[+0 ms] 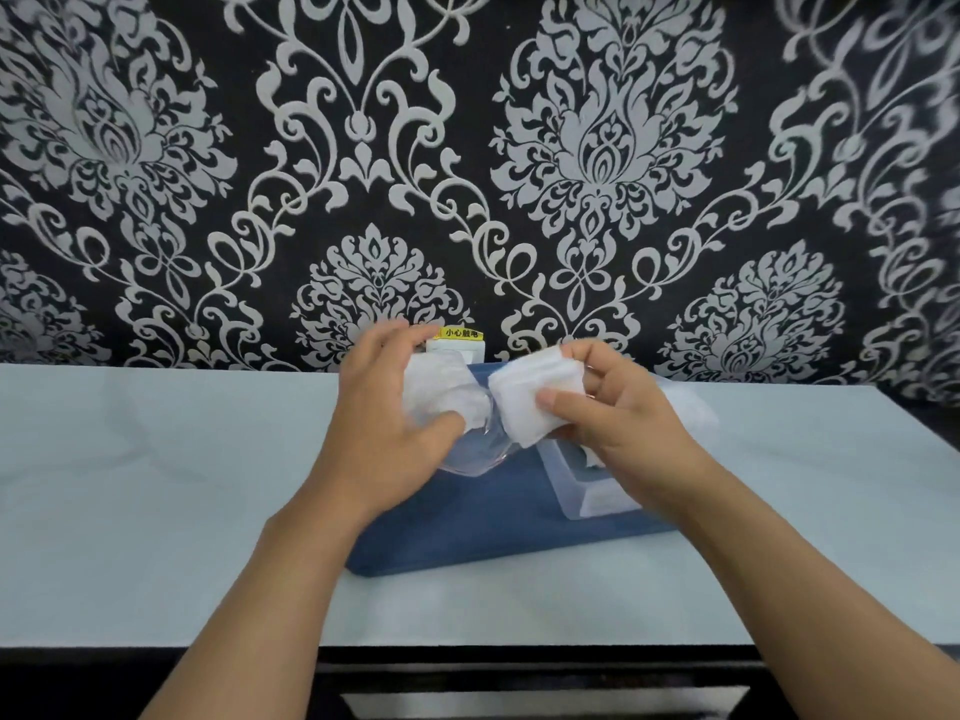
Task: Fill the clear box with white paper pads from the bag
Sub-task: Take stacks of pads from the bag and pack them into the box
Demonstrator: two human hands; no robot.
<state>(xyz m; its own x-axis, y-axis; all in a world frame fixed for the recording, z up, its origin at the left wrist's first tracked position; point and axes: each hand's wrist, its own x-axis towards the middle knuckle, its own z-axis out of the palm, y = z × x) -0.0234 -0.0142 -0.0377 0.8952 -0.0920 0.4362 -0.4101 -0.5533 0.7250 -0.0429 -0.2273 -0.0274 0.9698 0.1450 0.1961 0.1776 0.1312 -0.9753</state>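
Observation:
My left hand (387,413) grips a clear plastic bag (441,402) with white paper pads inside, held above a blue cloth (467,527). My right hand (618,413) pinches a small stack of white pads (530,402) between thumb and fingers, just right of the bag's mouth. The clear box (582,485) stands on the blue cloth below my right hand, partly hidden by it, with some white pads inside.
The blue cloth lies on a pale table (156,485) against a black and white patterned wall. A white socket plate with a yellow warning label (460,341) sits on the wall behind the bag. The table's front edge runs close to me.

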